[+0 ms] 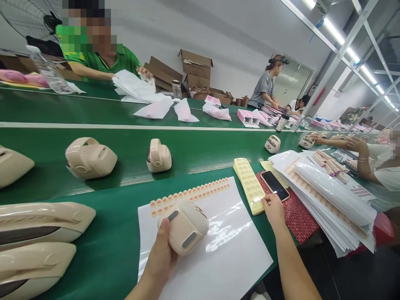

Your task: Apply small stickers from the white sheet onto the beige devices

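Your left hand (164, 254) has the speaker (187, 229) in a firm grasp, the thumb bent over its near-left side and the fingers beneath. The speaker is tilted, with its ribbed grille turned away to the right and two dark oval strips facing you. It sits over the left half of the sheet (221, 266), just nearer to you than the rows of orange dots along the sheet's far edge; you can't tell from here whether the two touch.

Your right hand (274, 210) is at the near right corner of the label pad (248, 183), thumb and forefinger drawn together in a narrow pinch. Whether a label is caught between them cannot be told. The pad lies beside the sheet's far right corner, reaching past the tabletop's (109, 233) far edge. Just right of it, your phone (275, 185) lies on red bubble wrap (301, 218), with a stack of papers (328, 208) beyond.

Two long shells (46, 221) lie side by side at the tabletop's left end. Past its far edge, more cream units stand on the belt (206, 154), where a co-worker's hand (316, 138) reaches one at the right.
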Motion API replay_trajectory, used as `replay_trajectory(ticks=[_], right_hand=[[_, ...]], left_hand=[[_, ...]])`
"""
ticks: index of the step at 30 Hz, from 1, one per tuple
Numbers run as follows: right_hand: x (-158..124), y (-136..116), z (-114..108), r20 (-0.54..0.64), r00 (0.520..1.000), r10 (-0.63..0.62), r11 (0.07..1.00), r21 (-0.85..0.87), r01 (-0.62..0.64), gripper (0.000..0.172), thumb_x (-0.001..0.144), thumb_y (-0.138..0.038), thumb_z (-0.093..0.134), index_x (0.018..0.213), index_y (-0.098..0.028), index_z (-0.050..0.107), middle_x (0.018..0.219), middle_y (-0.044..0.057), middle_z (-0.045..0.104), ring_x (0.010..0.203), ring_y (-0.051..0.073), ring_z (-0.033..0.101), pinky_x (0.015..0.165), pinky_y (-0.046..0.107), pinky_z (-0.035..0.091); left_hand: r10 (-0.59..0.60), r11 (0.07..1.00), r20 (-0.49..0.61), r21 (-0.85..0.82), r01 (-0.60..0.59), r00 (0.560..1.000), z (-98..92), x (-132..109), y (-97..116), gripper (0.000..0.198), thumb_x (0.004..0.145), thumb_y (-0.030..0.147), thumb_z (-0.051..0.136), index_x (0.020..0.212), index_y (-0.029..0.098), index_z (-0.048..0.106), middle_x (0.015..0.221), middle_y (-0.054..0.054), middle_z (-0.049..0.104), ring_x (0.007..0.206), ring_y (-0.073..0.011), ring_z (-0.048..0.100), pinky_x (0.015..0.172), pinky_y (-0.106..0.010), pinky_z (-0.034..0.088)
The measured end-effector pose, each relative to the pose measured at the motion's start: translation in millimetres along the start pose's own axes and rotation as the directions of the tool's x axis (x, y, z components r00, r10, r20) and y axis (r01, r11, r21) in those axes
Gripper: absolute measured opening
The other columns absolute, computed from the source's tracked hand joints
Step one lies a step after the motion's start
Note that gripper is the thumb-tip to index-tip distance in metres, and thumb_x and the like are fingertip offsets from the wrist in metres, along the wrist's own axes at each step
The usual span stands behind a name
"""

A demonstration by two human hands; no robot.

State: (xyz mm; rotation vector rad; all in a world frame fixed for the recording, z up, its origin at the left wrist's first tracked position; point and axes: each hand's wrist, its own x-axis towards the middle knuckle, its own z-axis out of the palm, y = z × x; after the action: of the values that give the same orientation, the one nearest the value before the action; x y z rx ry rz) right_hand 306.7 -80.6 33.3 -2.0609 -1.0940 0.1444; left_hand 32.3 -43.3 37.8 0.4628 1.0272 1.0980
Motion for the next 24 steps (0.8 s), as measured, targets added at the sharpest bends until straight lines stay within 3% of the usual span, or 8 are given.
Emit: replay_trajectory(ticks=[5, 10, 16, 24], right_hand=[[2, 0, -11, 0.145, 0.983, 0.116, 0.973, 0.181, -0.141, 0.018, 0.069, -0.036, 0.051, 0.068, -0.019, 0.056, 0.079, 0.008, 0.061, 0.075, 0.023, 0.059, 0.068, 0.036, 0.048], [13, 0, -8, 0.058, 0.994, 0.089, 0.993, 0.072, -0.093, 0.012, 0.064, -0.03, 0.055, 0.058, -0.02, 0.055, 0.077, 0.007, 0.057, 0.074, 0.022, 0.057, 0.073, 0.037, 0.046], [19, -4, -2, 0.063, 0.996, 0.065, 0.996, 0.059, -0.069, 0.016, 0.06, -0.022, 0.058, 0.047, -0.021, 0.049, 0.071, 0.004, 0.052, 0.07, 0.02, 0.053, 0.074, 0.036, 0.044], [20, -3, -14, 0.179, 0.97, 0.161, 0.962, 0.191, -0.195, 0.018, 0.058, -0.036, 0.058, 0.057, -0.019, 0.055, 0.064, 0.004, 0.059, 0.068, 0.022, 0.057, 0.065, 0.035, 0.046]], left_hand=[[0.05, 0.999, 0.038, 0.01, -0.05, 0.998, 1.7, -2, 1, 0.064, 0.057, 0.055, 0.068, 0.111, 0.025, 0.054, 0.106, -0.004, 0.063, 0.106, -0.031, 0.055, 0.08, -0.039, 0.052], [0.103, 0.992, 0.048, 0.067, -0.106, 0.994, 0.5, -1, 3, 0.057, 0.059, 0.053, 0.068, 0.106, 0.025, 0.052, 0.11, -0.003, 0.058, 0.107, -0.0278, 0.052, 0.079, -0.034, 0.052], [0.101, 0.992, -0.005, 0.077, -0.101, 0.995, 0.6, 0, 2, 0.062, 0.057, 0.061, 0.065, 0.105, 0.026, 0.05, 0.101, -0.001, 0.056, 0.107, -0.0271, 0.05, 0.081, -0.035, 0.049], [0.107, 0.988, -0.002, 0.108, -0.106, 0.994, 2.8, -2, 2, 0.069, 0.059, 0.06, 0.065, 0.117, 0.027, 0.045, 0.114, -0.004, 0.052, 0.114, -0.0284, 0.045, 0.085, -0.037, 0.045]])
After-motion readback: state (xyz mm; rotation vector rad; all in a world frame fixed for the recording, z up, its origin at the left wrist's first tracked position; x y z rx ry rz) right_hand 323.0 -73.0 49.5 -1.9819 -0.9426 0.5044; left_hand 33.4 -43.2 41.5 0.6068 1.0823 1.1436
